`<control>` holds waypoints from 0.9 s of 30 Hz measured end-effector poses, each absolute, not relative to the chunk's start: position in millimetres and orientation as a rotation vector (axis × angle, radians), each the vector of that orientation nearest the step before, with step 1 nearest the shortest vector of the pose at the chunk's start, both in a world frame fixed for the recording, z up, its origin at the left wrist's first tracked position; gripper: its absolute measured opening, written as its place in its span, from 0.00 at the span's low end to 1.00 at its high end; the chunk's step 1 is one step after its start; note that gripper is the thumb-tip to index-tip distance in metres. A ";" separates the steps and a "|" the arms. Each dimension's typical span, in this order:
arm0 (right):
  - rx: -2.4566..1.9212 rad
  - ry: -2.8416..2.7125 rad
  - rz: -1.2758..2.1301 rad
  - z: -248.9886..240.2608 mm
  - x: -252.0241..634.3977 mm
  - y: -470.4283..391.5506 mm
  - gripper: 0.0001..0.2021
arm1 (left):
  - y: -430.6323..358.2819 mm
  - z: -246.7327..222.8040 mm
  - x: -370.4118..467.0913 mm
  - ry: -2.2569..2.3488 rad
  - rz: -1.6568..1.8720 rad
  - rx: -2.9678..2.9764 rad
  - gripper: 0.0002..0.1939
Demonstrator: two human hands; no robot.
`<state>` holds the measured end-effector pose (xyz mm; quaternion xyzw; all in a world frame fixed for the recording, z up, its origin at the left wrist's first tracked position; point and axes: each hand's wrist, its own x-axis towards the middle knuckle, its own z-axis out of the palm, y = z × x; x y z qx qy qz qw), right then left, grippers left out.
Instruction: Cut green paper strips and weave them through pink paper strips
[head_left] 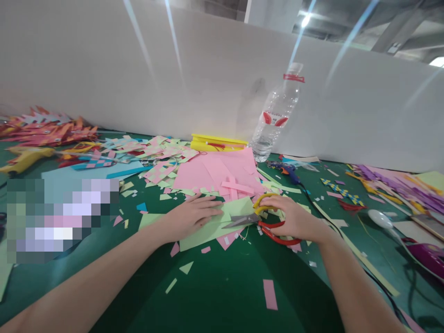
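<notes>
My left hand point(192, 215) lies flat, palm down, on a pale green sheet of paper point(199, 241), its fingers stretched out toward the right. In my right hand point(298, 217) is a pair of scissors point(245, 219) with one yellow and one red handle. The blades point left and lie over the green paper, close to my left fingertips; they look slightly parted. Just beyond my hands a large pink sheet point(185, 175) carries crossed pink strips point(237, 186). Small green and pink scraps are scattered round both hands.
A clear plastic bottle point(274, 120) leans against the white partition point(156, 69). Glue guns sit at left, a yellow one point(29, 158), and right, a blue one point(291, 173), whose black cable runs past my right arm. Woven paper pieces point(159, 150) pile up at back left.
</notes>
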<state>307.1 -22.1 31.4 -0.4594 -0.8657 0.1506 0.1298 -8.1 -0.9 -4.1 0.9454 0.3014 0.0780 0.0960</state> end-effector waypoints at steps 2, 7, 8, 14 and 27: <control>-1.329 -2.519 0.425 30.8 308.1 -21.4 0.21 | -1.8 -3.4 -7.6 0.896 0.212 2.811 0.21; -1.346 -2.514 0.423 27.9 309.1 -21.0 0.22 | -1.8 -6.6 -8.1 0.888 0.178 2.866 0.26; -1.350 -2.514 0.427 27.6 309.7 -21.1 0.22 | -1.7 -7.2 -8.3 0.885 0.171 2.877 0.28; -1.478 -2.511 0.486 31.8 312.9 -22.0 0.23 | -0.6 -7.8 -8.8 0.892 0.181 2.908 0.34; -1.384 -2.508 0.442 35.8 292.4 -28.3 0.19 | -0.3 -10.7 -9.5 0.884 0.230 2.963 0.33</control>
